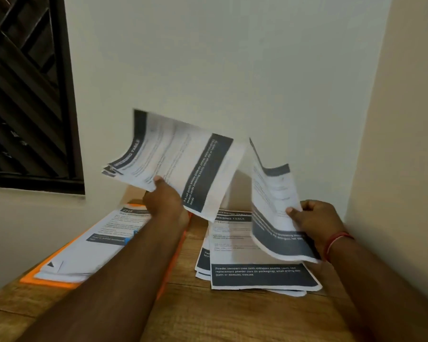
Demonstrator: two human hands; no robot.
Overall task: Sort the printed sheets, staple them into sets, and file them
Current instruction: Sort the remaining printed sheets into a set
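Leftmost, an orange folder [30,277] topped with sheets lies on the surface [208,317]. Over its right edge the left hand [165,201] grips a raised sheaf [168,154] in its fingers [158,180], long axis slanting up-left. Further right, the right hand [316,223] pinches a curled sheet [272,206] just above the loose pile [255,257], the nearer hand to it.

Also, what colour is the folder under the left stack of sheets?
Orange; the folder shows best in the head view.
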